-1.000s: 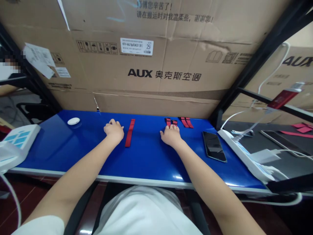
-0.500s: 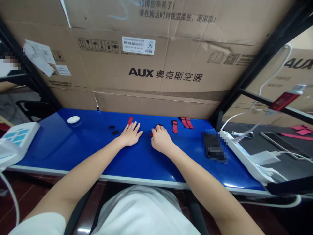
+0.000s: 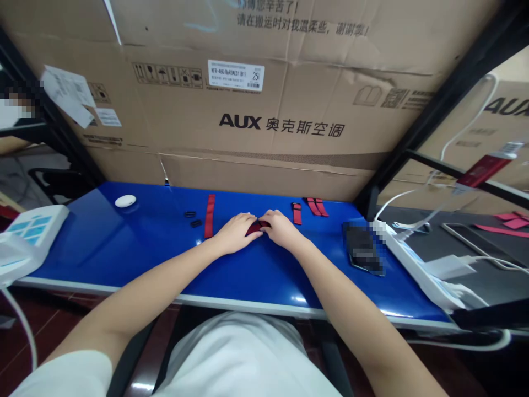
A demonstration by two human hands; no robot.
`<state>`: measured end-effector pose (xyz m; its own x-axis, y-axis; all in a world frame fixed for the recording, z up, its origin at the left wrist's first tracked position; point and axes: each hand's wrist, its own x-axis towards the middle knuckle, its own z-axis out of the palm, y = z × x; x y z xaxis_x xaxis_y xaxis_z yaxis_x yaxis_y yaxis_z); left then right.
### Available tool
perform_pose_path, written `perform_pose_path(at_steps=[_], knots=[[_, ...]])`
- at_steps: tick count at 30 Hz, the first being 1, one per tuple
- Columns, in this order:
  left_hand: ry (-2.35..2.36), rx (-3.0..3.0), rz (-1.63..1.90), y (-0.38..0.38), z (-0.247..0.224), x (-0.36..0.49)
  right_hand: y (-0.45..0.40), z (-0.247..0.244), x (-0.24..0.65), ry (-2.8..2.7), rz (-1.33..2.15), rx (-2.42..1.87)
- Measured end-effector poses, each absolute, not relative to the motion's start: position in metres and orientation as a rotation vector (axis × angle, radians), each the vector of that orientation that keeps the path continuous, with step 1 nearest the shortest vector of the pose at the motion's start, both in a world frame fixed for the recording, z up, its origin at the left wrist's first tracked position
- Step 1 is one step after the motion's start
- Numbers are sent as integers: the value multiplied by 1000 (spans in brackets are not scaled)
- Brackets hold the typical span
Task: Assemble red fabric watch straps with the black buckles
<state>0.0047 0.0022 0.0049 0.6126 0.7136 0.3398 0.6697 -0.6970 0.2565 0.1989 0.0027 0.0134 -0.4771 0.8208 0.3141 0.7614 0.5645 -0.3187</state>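
One white shirt (image 3: 248, 358) is nearest, at six o'clock, and beyond it begins the blue table (image 3: 124, 242). Between three and four o'clock from the right hand (image 3: 281, 229), well apart from it, lies a dark phone (image 3: 363, 248), its surface blurred out.

A little farther, this hand and the left hand (image 3: 233, 235) come close together. Both have their fingers closed on one held red strap (image 3: 253, 227), which shows a dark part near the right fingertips, perhaps a buckle. The important relation is here: the strap lies between the hands, at about two o'clock from the left one and nine o'clock from the right one. Its visible long axis goes roughly from eight to two o'clock. Neither hand is nearer, because both touch it. How firmly they press I cannot tell, since the fingers hide much.

Around ten o'clock from the left hand are a black buckle (image 3: 196, 223) and, slightly beyond, a second black buckle (image 3: 190, 214). A loose red strap (image 3: 210, 215) lies between these and the hand, almost along twelve to six, its near end just beside the left wrist.

Between one and two o'clock from the right hand is a buckled red strap (image 3: 297, 214); behind, at two, a pair of red straps (image 3: 313, 207). At twelve stands a cardboard box (image 3: 264, 143).
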Motion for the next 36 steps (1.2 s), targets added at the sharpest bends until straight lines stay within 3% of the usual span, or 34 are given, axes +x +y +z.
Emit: perform_pose_path(at_steps=[13,21,36], knots=[[1044,2682,775,16,3,5,8,3,195,-1806,977,-1071],[869,2684,906,14,10,-1,9,10,212,-1688,1194,-1001],[794,2845,915,14,16,-3,7,20,208,-2043,680,-1106]])
